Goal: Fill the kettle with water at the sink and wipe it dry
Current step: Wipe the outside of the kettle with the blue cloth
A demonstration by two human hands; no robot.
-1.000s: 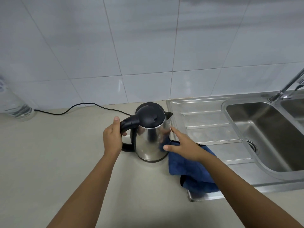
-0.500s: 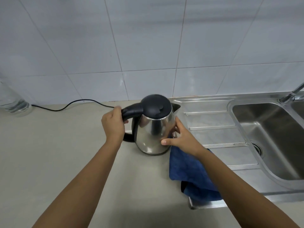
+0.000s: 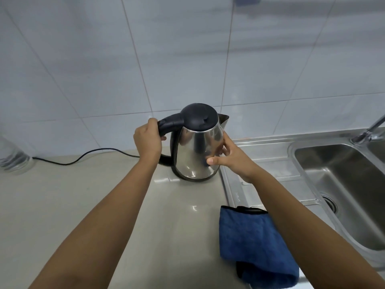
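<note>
L hand (image 3: 147,139) grips kettle (image 3: 193,155) handle; R hand (image 3: 233,162) touches its side.

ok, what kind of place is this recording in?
Most likely a home kitchen counter: a stainless sink with a tap, a white tiled wall behind, and an electric kettle on the worktop.
</note>
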